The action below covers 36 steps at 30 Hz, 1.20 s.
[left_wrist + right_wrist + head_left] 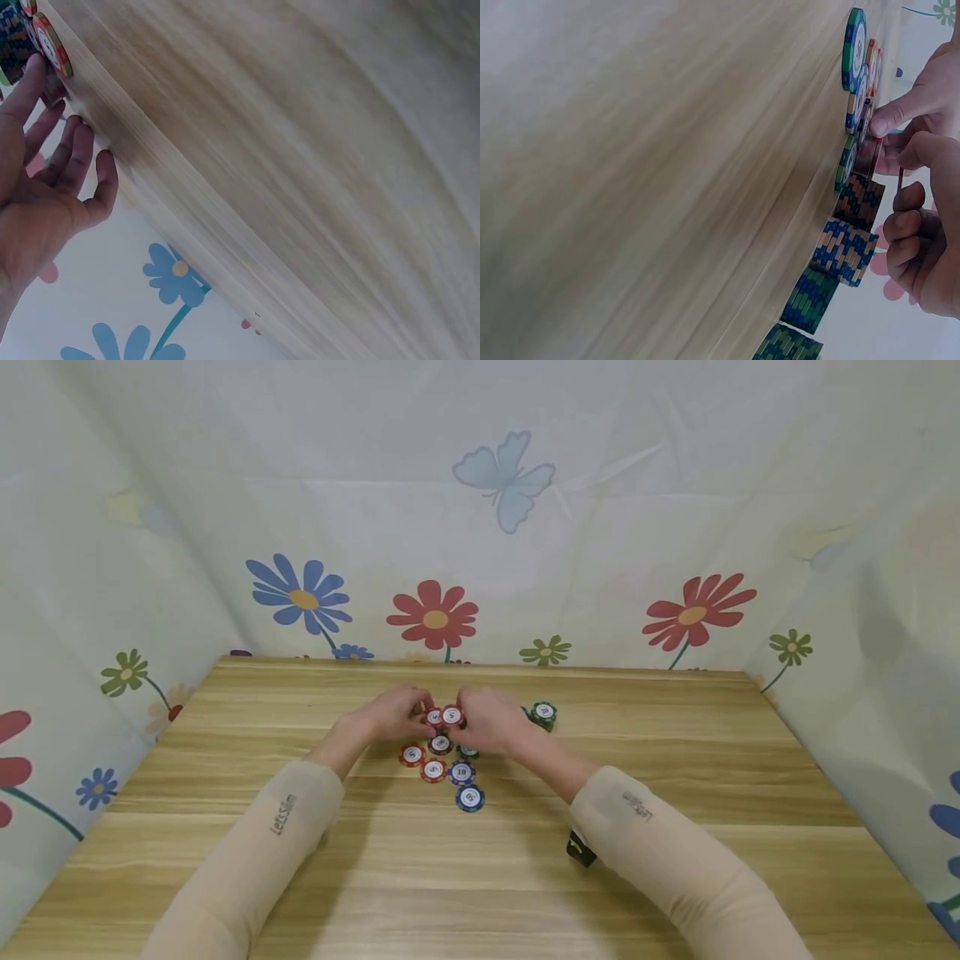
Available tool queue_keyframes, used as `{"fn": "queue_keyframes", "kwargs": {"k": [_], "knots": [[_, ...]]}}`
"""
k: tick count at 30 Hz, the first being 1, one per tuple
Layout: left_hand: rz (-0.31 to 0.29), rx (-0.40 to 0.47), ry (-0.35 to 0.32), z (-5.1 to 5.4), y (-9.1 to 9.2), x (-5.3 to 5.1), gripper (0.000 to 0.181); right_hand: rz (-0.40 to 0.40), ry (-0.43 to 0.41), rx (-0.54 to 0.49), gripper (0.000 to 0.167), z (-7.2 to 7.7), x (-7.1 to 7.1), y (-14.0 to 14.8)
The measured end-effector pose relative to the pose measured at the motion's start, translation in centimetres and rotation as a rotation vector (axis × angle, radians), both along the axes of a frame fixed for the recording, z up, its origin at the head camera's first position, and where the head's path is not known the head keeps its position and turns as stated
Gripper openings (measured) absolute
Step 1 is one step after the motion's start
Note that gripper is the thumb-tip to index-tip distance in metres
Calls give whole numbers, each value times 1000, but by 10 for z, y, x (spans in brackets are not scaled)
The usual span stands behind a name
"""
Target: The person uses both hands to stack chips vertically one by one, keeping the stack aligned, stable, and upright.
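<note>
My left hand [392, 713] holds the sides of a stack topped by a red poker chip [433, 717] between thumb and index finger. In the left wrist view its other fingers [79, 161] are spread loosely. My right hand [491, 720] pinches another red poker chip [452, 715] just beside and above that stack; in the right wrist view the held chip [901, 182] shows edge-on. Just in front lie a dark chip [440, 744] marked 100 and a green chip [467, 752], partly hidden by the right hand.
Nearer me lie two red chips [412, 755], a purple-blue chip [461, 772] marked 10 and a blue chip [470, 797]. Stacks of blue chips [845, 251] and green chips [543, 715] stand rightward along the wooden table [675, 877]. A small black object [580, 850] sits by the right sleeve.
</note>
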<state>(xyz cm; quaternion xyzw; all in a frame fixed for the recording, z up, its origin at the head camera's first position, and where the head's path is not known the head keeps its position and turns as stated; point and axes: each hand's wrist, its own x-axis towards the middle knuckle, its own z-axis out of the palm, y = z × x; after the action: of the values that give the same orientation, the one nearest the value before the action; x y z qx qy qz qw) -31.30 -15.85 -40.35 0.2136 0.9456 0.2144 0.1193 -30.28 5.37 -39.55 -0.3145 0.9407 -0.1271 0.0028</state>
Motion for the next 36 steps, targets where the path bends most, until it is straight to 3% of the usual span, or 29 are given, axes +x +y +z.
{"fn": "queue_keyframes", "kwargs": {"k": [7, 17, 36], "knots": [[-39, 46, 10, 3, -6, 2, 29, 4, -14, 2, 25, 3, -3, -7], [-66, 37, 36, 2, -8, 1, 30, 27, 12, 3, 23, -4, -4, -15], [-67, 28, 37, 4, -7, 2, 31, -2, -27, 75, 24, -3, -7, -27]]}}
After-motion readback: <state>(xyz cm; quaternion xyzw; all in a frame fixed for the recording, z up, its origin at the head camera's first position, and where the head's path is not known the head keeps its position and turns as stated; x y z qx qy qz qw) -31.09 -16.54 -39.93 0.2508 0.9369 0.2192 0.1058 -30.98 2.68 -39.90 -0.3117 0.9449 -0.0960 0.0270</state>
